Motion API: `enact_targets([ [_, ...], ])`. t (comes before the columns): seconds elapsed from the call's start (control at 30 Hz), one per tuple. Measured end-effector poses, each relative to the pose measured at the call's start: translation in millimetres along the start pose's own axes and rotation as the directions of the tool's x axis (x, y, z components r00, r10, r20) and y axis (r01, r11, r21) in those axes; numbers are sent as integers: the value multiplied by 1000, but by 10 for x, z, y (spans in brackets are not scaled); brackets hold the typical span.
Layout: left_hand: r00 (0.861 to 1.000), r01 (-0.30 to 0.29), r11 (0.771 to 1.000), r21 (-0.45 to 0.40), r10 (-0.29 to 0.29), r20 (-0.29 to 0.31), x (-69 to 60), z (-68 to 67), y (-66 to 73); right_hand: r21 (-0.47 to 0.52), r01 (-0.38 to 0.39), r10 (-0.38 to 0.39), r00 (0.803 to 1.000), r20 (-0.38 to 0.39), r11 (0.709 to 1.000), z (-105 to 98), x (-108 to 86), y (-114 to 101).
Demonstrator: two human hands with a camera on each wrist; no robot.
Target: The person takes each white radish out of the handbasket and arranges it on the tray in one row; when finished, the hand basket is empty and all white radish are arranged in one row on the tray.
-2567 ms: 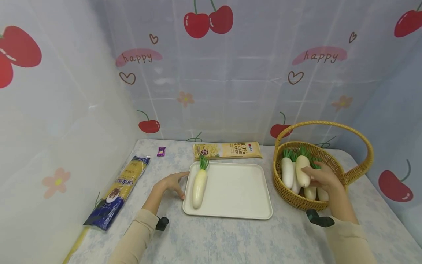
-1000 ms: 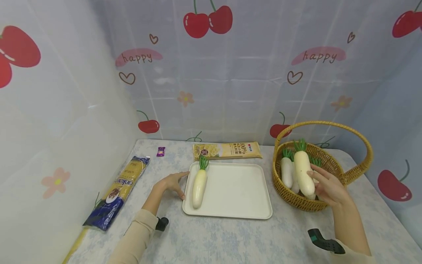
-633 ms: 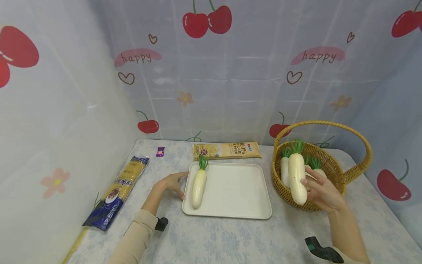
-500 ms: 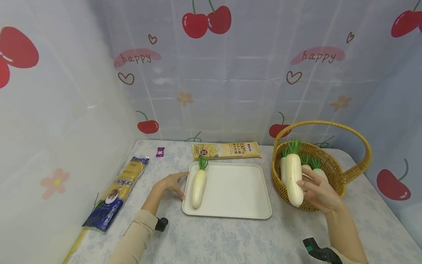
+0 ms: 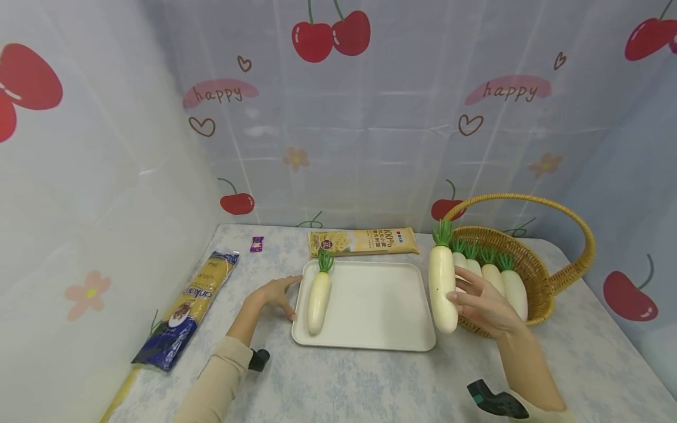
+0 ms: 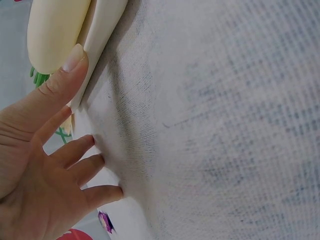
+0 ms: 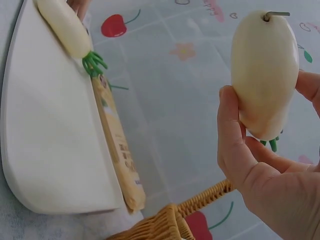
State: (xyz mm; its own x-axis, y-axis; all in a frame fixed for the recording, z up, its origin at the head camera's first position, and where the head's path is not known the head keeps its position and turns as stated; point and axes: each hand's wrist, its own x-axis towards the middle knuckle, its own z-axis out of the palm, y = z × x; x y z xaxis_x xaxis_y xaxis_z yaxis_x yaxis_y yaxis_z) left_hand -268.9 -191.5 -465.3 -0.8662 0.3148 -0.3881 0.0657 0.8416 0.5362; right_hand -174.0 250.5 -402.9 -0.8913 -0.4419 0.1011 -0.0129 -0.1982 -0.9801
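Observation:
In the head view my right hand (image 5: 488,304) grips a white radish (image 5: 442,288) with green leaves on top. It is raised between the white tray (image 5: 378,305) and the wicker basket (image 5: 540,294). The right wrist view shows the held radish (image 7: 265,75) end-on, thumb and fingers around its sides. Another white radish (image 5: 319,302) lies along the tray's left side. My left hand (image 5: 275,296) touches the tray's left edge, and in the left wrist view its fingers (image 6: 90,170) are spread against the cloth. Several more radishes (image 5: 513,292) lie in the basket.
A yellow pasta packet (image 5: 365,241) lies behind the tray. A blue and yellow pasta bag (image 5: 187,311) lies at the far left, with a small purple wrapped candy (image 5: 257,244) near it. The basket's tall handle (image 5: 529,198) arches over its opening.
My right hand has lifted a radish out of the basket and carried it left toward the tray's right edge. My left hand has stayed at the tray's left edge.

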Motion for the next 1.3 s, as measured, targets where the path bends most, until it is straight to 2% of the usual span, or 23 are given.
enact_targets([
  [0.3, 1000, -18, 1000, -4, 18, 1, -2, -2, -6, -6, -92, 91, 995, -29, 996, 199, 231, 46],
  [0.57, 1000, 19, 1000, -14, -19, 0, 15, -6, -4, 33, -167, 169, 984, -62, 985, 369, 486, 180],
  [1.1, 1000, 16, 1000, -3, -16, 5, -18, -16, 31, 66, -230, 234, 971, -57, 971, 726, 865, 525],
  [1.3, 1000, 7, 1000, -13, -7, 5, -18, -11, 21, 72, -260, 267, 959, -99, 963, 828, 963, 647],
])
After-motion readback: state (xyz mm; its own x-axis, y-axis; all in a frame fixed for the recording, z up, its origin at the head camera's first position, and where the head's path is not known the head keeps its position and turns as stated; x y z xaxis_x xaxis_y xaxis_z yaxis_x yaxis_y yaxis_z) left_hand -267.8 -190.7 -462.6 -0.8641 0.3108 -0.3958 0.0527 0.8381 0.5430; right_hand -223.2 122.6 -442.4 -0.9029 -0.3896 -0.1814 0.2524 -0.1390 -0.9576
